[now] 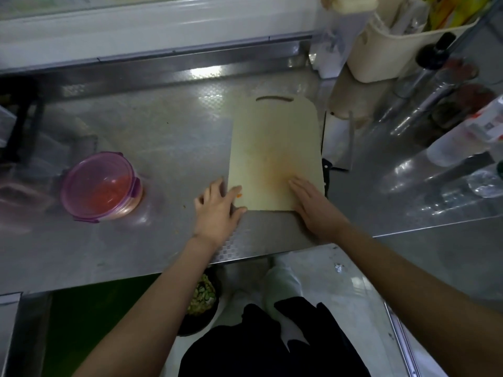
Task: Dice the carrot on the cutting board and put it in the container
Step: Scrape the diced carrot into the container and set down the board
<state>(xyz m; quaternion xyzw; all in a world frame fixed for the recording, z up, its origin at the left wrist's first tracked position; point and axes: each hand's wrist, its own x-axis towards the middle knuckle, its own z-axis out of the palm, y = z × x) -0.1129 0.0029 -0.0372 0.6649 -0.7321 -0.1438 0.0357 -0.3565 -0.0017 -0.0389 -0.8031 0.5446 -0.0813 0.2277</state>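
Observation:
A pale cutting board (275, 137) with an orange stain lies on the steel counter. One tiny carrot bit (239, 195) sits near its front left corner. My left hand (217, 208) rests at that corner, fingers spread, thumb on the board's front edge. My right hand (313, 205) lies flat on the board's front right part, fingers straight. A round purple container (100, 186) holding orange diced carrot stands on the counter to the left, apart from both hands. A cleaver (337, 142) lies just right of the board.
A beige bin (394, 47), bottles (462, 131) and clear plastic crowd the back right. The counter's front edge (245, 261) runs just below my wrists. A bowl of chopped vegetable scraps (204, 297) sits under the counter.

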